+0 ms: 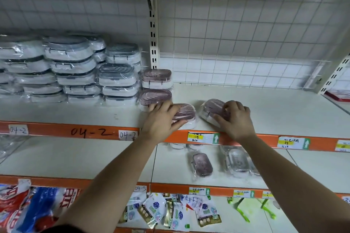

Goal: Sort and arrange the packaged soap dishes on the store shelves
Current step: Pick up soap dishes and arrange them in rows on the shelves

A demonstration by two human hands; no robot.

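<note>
Soap dishes (186,113) — mauve-lidded, film-wrapped; left hand (161,119) spread on one, right hand (235,119) seemingly gripping another.

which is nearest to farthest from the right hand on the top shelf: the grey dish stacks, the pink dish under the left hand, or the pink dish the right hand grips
1. Gripped pink dish, in the right hand itself, right of centre.
2. Second pink dish, under the left hand, just to the left.
3. Grey dish stacks, far left, towards the shelf back.
</note>
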